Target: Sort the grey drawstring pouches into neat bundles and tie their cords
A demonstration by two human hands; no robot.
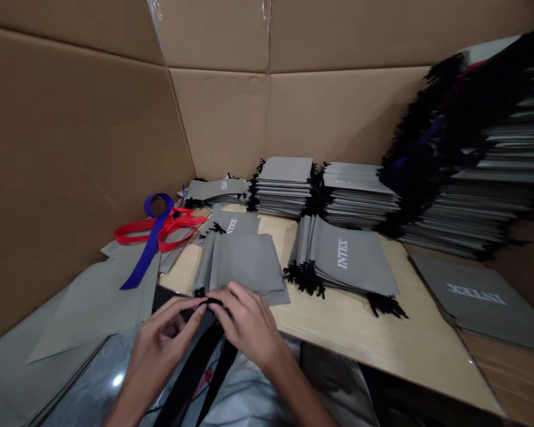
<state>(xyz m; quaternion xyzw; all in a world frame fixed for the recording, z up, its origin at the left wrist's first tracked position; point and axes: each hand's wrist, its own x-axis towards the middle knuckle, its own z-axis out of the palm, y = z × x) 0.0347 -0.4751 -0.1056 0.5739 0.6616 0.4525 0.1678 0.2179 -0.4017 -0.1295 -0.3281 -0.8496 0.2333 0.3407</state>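
Note:
My left hand (160,341) and my right hand (249,323) meet at the near edge of a wooden board (360,341). Both pinch black drawstring cords (209,303) at the bottom of a small stack of grey pouches (242,264). Black straps (196,373) run down from my fingers toward my lap. To the right lies a fanned stack of grey pouches printed INTEX (349,261), with black cord ends sticking out toward me.
Tall piles of grey pouches (285,187) stand along the back, with a bigger leaning heap (480,166) at right. Red ribbon (160,228) and blue ribbon (149,243) lie at left on grey sheets (93,302). Cardboard walls (71,136) enclose the area.

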